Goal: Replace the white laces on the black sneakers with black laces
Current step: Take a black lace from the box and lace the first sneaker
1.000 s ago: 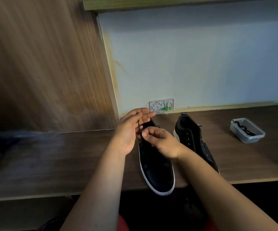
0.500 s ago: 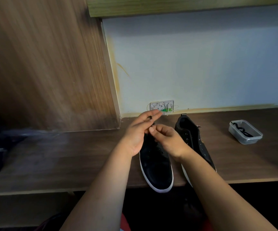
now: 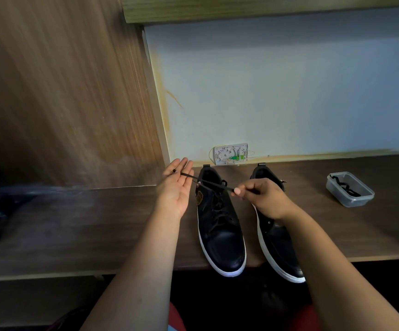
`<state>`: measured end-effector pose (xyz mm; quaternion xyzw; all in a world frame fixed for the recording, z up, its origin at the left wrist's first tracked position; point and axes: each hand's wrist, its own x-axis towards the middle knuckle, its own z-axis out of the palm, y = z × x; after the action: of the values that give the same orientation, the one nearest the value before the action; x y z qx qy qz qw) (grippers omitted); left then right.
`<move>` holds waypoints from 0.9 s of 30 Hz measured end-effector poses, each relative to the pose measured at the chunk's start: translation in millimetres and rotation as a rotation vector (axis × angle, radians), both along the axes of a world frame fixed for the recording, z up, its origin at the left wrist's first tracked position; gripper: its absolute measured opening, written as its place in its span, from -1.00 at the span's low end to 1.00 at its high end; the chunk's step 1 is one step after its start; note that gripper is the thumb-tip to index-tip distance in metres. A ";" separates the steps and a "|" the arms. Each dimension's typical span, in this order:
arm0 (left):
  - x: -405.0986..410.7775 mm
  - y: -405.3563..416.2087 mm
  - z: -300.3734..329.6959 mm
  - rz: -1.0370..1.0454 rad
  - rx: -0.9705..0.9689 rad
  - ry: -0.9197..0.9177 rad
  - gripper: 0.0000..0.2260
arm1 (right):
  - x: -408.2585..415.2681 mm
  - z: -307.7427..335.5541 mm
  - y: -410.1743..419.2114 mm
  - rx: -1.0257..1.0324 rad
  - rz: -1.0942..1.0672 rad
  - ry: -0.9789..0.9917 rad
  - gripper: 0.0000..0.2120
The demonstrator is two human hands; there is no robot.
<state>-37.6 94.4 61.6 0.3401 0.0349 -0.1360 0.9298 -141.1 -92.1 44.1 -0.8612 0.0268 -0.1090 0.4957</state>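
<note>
Two black sneakers with white soles stand side by side on the wooden desk. The left sneaker (image 3: 220,225) is threaded with a black lace (image 3: 214,184). Part of the right sneaker (image 3: 279,244) is hidden behind my right wrist. My left hand (image 3: 177,185) is held flat, palm up, at the left of the left sneaker's collar, and one lace end lies across its fingers. My right hand (image 3: 263,194) pinches the other lace end between thumb and forefinger above the gap between the sneakers. The lace runs taut between both hands.
A clear plastic tub (image 3: 349,189) holding another black lace sits at the right on the desk (image 3: 337,230). A white wall socket plate (image 3: 230,154) is at the back. A wooden panel (image 3: 62,91) rises on the left. The sneaker toes overhang the desk's front edge.
My hands have drawn apart from above the left sneaker's collar, stretching the lace ends out to either side. My left hand has opened flat. The view has shifted slightly.
</note>
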 end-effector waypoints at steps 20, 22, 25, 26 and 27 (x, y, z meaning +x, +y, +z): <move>12.5 -7.3 -30.1 -0.033 1.048 -0.650 -0.77 | 49.4 -12.8 27.4 0.855 -0.279 -0.012 -0.90; 12.6 -7.3 -42.6 -0.109 1.273 -0.894 -0.78 | 52.5 -24.0 27.8 0.807 -0.253 0.001 -0.91; 11.7 -14.9 -53.0 -0.054 1.488 -1.110 -0.79 | 58.1 -36.6 32.1 0.692 -0.233 -0.006 -0.95; 11.5 -17.8 -54.6 -0.041 1.533 -1.117 -0.81 | 59.6 -39.7 34.1 0.635 -0.245 -0.007 -0.96; 11.1 -19.7 -55.7 -0.035 1.561 -1.099 -0.83 | 60.7 -42.5 35.6 0.584 -0.261 -0.007 -0.96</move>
<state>-26.4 74.7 5.9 0.8813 -0.3310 0.0908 0.3248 -80.4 -56.5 1.7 -0.6713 0.1654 -0.1626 0.7040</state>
